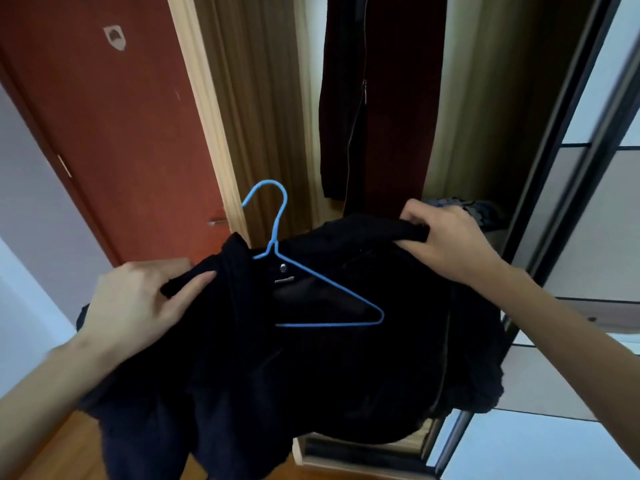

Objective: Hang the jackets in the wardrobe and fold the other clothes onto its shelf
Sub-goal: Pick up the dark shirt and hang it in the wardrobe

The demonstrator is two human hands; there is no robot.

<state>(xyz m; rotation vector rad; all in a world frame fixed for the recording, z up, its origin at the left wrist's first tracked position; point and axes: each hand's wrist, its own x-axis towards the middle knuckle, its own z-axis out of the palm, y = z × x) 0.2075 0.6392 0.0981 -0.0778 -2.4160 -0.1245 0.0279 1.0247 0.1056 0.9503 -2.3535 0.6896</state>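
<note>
A black fleece jacket hangs spread between my two hands in front of the open wardrobe. A blue wire hanger sits partly inside its collar, the hook sticking up at the left. My left hand pinches the jacket's left front edge near the collar. My right hand grips the right edge, held higher. Inside the wardrobe a dark maroon zip jacket hangs. Some folded patterned cloth lies on the shelf behind my right hand, mostly hidden.
A red-brown door with a metal handle stands at the left. The wardrobe's sliding door with a dark frame and pale panels runs down the right. Wooden floor shows at the lower left.
</note>
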